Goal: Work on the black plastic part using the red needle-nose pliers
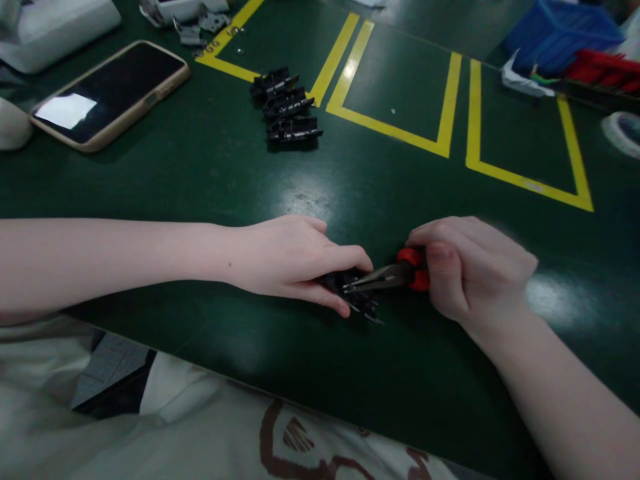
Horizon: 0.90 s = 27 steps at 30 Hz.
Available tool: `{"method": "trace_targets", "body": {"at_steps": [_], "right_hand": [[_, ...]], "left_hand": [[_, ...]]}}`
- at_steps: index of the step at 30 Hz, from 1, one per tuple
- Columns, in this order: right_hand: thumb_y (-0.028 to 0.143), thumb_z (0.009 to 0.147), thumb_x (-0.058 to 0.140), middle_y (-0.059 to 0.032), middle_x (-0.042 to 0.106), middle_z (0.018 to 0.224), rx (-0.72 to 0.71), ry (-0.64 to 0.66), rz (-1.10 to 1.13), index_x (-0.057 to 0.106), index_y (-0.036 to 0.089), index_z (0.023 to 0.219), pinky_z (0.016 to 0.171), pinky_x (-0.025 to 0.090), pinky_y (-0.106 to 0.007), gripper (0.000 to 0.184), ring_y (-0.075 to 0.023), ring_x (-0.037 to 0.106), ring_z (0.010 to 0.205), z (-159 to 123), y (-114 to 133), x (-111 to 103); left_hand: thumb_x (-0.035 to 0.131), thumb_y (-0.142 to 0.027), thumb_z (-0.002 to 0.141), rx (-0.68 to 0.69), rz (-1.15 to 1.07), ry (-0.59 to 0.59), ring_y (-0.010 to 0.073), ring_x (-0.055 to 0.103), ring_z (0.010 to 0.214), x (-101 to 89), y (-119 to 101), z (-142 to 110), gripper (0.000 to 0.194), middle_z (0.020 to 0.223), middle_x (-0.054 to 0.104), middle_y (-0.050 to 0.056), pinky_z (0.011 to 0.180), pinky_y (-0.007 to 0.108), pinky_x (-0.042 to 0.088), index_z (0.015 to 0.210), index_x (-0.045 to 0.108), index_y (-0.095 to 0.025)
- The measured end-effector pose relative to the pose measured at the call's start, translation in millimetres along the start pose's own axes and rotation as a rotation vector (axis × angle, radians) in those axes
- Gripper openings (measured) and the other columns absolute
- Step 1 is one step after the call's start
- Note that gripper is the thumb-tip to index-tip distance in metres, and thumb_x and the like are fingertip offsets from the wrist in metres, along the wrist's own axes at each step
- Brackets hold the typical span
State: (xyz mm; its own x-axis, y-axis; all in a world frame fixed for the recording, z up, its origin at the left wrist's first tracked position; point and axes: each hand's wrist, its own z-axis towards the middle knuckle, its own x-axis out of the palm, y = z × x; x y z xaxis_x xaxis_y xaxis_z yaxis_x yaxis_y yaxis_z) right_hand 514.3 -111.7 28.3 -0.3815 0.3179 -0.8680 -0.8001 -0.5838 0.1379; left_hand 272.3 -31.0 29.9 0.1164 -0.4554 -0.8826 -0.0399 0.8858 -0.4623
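Note:
Near the front of the green table, my left hand (305, 260) holds a small black plastic part (367, 305) against the surface, thumb and fingers on either side of it. My right hand (470, 267) is closed round the red handles of needle-nose pliers (385, 277). The slim metal jaws point left and reach onto the black part, between my left thumb and fingers. Whether the jaw tips grip anything there is too small to tell. Farther back, several similar black plastic parts (290, 107) lie in a short row.
A phone (115, 93) in a tan case lies at the back left, beside a white rounded object (13, 125). Small grey metal pieces (200, 30) sit behind. Yellow tape (395, 130) outlines the table (225, 173). A blue bin (560, 33) and a tape roll (623, 133) are back right.

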Motion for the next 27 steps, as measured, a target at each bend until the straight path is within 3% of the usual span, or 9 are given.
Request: {"method": "trace_targets", "body": {"at_steps": [19, 23, 27], "right_hand": [[0.022, 0.096, 0.039, -0.0034, 0.064, 0.076, 0.039, -0.042, 0.025, 0.057, 0.023, 0.085, 0.063, 0.046, -0.033, 0.021, -0.0171, 0.062, 0.071, -3.5, -0.9, 0.2], [0.024, 0.097, 0.038, -0.0035, 0.065, 0.074, 0.046, -0.103, 0.043, 0.058, 0.022, 0.084, 0.062, 0.047, -0.032, 0.024, -0.0167, 0.063, 0.070, -4.3, -3.4, 1.0], [0.023, 0.097, 0.037, -0.0033, 0.064, 0.072, 0.079, -0.112, 0.067, 0.059, 0.021, 0.083, 0.059, 0.046, -0.030, 0.026, -0.0149, 0.062, 0.068, -4.6, -5.3, 0.2]], "left_hand": [[0.064, -0.046, 0.091, -0.058, -0.069, 0.014, 0.0138, 0.055, 0.062, -2.4, -0.5, 0.5, 0.040, 0.076, 0.066, -0.004, 0.063, 0.026, 0.035, 0.121, 0.055, -0.021], [0.067, -0.043, 0.090, -0.055, -0.089, 0.002, 0.0130, 0.057, 0.065, -2.4, -0.8, -0.4, 0.040, 0.081, 0.068, -0.004, 0.065, 0.026, 0.036, 0.121, 0.055, -0.020], [0.067, -0.040, 0.090, -0.038, -0.102, -0.045, 0.0115, 0.062, 0.077, -1.3, 0.5, -2.6, 0.039, 0.099, 0.069, -0.002, 0.074, 0.026, 0.038, 0.120, 0.056, -0.018]]}}
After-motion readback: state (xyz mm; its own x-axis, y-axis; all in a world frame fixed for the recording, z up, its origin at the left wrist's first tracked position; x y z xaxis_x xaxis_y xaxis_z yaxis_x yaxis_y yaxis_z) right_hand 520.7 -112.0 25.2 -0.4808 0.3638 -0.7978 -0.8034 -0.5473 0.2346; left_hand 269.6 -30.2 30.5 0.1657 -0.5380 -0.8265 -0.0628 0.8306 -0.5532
